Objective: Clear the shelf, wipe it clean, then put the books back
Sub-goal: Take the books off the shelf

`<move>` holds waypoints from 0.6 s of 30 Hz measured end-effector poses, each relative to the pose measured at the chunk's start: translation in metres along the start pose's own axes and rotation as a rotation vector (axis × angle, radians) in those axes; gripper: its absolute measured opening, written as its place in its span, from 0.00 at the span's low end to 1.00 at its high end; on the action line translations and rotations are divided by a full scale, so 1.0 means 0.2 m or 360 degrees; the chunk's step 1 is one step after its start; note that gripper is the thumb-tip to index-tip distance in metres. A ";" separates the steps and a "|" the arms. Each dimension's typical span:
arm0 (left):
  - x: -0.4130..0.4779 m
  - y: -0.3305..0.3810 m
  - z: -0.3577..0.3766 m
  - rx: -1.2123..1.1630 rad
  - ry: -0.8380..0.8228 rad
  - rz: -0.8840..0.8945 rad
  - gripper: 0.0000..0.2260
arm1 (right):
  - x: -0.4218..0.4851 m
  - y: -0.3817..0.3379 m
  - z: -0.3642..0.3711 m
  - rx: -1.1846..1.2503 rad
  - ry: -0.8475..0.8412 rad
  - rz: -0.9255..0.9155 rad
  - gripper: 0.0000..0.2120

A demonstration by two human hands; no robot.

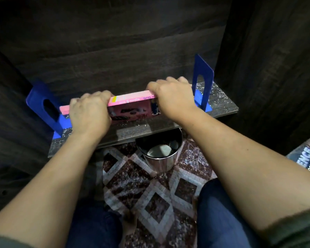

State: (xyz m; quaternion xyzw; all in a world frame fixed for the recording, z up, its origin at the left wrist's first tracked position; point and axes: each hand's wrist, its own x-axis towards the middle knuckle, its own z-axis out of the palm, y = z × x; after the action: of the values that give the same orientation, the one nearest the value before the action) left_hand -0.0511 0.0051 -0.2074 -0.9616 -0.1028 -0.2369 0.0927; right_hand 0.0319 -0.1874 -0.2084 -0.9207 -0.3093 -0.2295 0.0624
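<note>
A pink book (131, 106) stands on its long edge on the dark wooden shelf (220, 108), spine up, between two blue metal bookends (41, 104) (202, 76). My left hand (89, 111) grips the book's left part from above, and my right hand (174, 95) grips its right end. Both hands' fingers curl over the far side and are hidden. White specks of dust or crumbs lie scattered over the shelf surface. Whether more than one book is between my hands I cannot tell.
A shiny metal bin (159, 153) stands on the patterned rug (150, 194) just under the shelf's front edge. Another book (306, 160) lies at the right edge of the view. Dark wooden panels enclose the shelf at the back and sides. My knees are at the bottom.
</note>
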 end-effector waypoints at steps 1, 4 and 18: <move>0.00 0.01 0.00 -0.0009 -0.0026 0.0001 0.12 | -0.01 0.00 0.00 0.0015 -0.0035 0.0009 0.13; -0.02 0.04 -0.06 -0.0052 0.0002 -0.0023 0.12 | -0.03 0.02 -0.07 0.0023 -0.0045 0.0045 0.13; -0.23 0.78 -0.58 -0.0385 0.0014 0.0978 0.14 | -0.81 0.31 -0.61 0.0210 -0.0498 0.0568 0.17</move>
State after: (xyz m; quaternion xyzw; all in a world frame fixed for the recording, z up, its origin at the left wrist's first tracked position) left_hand -0.1041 -0.1780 -0.1490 -0.9506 0.2215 -0.2126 0.0454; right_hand -0.0912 -0.3567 -0.1728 -0.9791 -0.1620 -0.0487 0.1131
